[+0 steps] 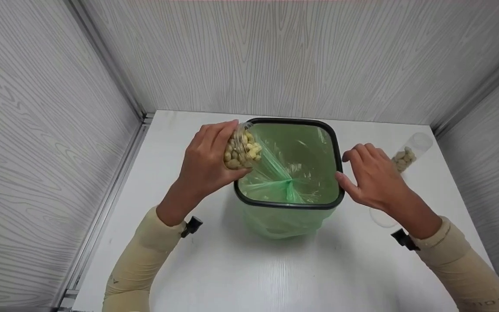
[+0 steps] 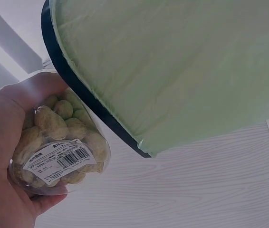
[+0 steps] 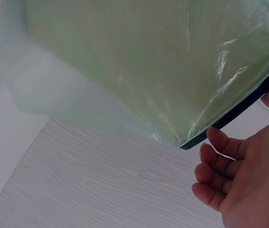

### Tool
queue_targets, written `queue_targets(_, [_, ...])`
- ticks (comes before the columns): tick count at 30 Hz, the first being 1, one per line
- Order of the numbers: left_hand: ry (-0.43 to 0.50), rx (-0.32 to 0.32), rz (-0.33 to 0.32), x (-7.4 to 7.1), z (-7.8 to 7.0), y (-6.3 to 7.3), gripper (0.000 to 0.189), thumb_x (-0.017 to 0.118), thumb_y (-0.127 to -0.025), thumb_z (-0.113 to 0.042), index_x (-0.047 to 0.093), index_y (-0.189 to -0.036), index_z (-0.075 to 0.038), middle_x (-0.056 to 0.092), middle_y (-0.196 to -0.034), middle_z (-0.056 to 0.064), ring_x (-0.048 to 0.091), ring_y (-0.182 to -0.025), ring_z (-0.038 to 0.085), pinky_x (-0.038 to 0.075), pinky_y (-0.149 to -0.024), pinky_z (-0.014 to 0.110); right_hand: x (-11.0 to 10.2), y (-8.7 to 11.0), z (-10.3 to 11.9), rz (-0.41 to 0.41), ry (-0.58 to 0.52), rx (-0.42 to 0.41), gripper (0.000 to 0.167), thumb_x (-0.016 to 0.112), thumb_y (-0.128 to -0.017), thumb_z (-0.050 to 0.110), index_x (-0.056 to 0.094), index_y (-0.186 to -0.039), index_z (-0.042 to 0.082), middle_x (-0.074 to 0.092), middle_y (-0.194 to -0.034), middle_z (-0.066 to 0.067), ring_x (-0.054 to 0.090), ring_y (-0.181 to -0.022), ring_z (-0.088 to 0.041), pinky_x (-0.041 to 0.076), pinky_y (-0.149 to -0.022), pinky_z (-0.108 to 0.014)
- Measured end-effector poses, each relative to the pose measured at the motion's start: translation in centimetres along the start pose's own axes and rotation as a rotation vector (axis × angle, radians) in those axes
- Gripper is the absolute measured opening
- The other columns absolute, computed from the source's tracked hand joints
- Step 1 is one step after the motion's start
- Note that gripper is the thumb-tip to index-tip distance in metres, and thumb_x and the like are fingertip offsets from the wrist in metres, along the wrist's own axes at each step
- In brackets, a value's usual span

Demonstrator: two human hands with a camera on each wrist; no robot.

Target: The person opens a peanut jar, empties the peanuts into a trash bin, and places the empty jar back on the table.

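1 jar (image 2: pixel 61 160) w/ nuts (image 2: pixel 51 122), L hand (image 1: pixel 208 157) gripping, R hand (image 1: pixel 376 177) at bin rim (image 1: pixel 290 205)

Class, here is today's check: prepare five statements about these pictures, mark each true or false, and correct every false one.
1. The left hand holds a clear jar with nuts in it. True.
2. The rim of the bin is white. False: it is black.
3. Green plastic film shows inside the rim. True.
4. The right hand is lifting the second clear container. False: that hand is at the rim, and the container is on the table.
5. The label on the jar has no barcode. False: the left wrist view shows a barcode on it.
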State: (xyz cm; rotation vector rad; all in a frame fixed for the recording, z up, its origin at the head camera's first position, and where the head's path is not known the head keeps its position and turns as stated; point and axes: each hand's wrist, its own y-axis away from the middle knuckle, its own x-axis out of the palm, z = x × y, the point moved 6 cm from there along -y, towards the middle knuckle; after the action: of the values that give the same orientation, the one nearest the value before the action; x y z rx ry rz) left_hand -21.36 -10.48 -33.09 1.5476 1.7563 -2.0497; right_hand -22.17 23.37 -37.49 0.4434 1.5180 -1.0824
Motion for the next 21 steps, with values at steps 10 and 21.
queue_targets(10, [-0.027, 0.059, -0.003, 0.0, -0.4, -0.7, 0.093, 0.094, -0.069, -0.047, 0.056, -0.143, -0.003, 0.066, -0.127, 0.016, 0.063, -0.114, 0.033, 0.057, -0.097, 0.047, 0.1, -0.7, 0.3, 0.071, 0.064, -0.03, 0.045, 0.052, -0.099, 0.039, 0.061, -0.11, -0.004, 0.061, -0.1, -0.018, 0.054, -0.094, -0.035, 0.046, -0.085, -0.05])
queue_targets(21, [-0.044, 0.14, 0.011, 0.9, -1.3, -1.6, 0.09, 0.091, -0.072, -0.048, 0.055, -0.141, -0.003, 0.066, -0.127, 0.015, 0.064, -0.114, 0.032, 0.056, -0.1, 0.046, -0.3, -1.3, 0.6, 0.142, 0.138, -0.008, 0.041, 0.047, -0.095, 0.037, 0.055, -0.095, -0.003, 0.052, -0.084, -0.014, 0.045, -0.079, -0.03, 0.039, -0.072, -0.042])
